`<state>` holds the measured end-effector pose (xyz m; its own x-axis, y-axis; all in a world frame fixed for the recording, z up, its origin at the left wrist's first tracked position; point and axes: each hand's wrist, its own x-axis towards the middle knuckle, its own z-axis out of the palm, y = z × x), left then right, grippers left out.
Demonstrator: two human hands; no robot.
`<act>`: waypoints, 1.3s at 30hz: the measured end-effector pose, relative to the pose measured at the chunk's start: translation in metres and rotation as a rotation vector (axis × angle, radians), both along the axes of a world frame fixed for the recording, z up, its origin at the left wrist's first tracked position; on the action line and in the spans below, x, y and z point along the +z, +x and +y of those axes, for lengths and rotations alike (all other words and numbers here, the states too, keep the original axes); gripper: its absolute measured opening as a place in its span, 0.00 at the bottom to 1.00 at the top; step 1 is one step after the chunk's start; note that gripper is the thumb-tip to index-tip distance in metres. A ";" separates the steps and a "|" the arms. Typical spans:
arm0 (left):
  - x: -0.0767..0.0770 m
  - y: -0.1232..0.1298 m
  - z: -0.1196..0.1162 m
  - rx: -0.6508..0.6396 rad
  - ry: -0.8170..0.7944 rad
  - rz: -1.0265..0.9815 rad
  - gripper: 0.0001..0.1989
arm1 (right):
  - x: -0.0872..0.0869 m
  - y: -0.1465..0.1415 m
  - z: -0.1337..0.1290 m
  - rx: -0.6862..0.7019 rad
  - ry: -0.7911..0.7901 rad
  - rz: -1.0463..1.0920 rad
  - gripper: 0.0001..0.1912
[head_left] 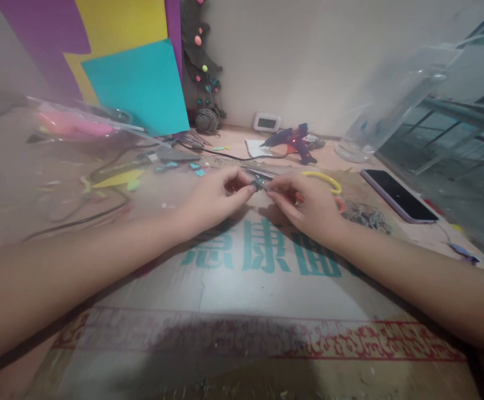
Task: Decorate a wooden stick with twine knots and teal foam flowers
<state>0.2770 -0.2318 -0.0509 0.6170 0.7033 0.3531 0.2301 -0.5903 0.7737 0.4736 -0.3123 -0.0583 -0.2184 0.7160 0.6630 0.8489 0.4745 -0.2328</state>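
A small dark grey piece with a bit of teal [259, 182] sits between my two hands, too small and blurred to name. My left hand [220, 194] pinches its left side between thumb and forefinger. From the other side, my right hand [304, 203] has its thumb and fingers pinched at the piece's right edge. Just behind the fingertips lie metal blades [260, 173]. A yellow loop handle [325, 180] shows past my right hand, which partly hides it. A tangle of grey cord [369, 216] lies beside my right wrist.
A dark glue gun [294, 141] with a lit red light stands at the back near a small white digital display [267, 121]. A phone [398, 195] and a clear plastic container [370, 111] are on the right. Teal scraps [200, 172], a black cable [79, 222] and coloured sheets [137, 89] are left.
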 end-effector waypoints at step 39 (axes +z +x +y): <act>0.000 -0.001 -0.002 -0.077 0.010 0.022 0.05 | 0.003 -0.003 -0.005 -0.027 -0.007 0.063 0.02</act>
<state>0.2757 -0.2337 -0.0511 0.6766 0.6504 0.3453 0.2010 -0.6142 0.7631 0.4706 -0.3174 -0.0552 -0.1570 0.7257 0.6699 0.8448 0.4500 -0.2895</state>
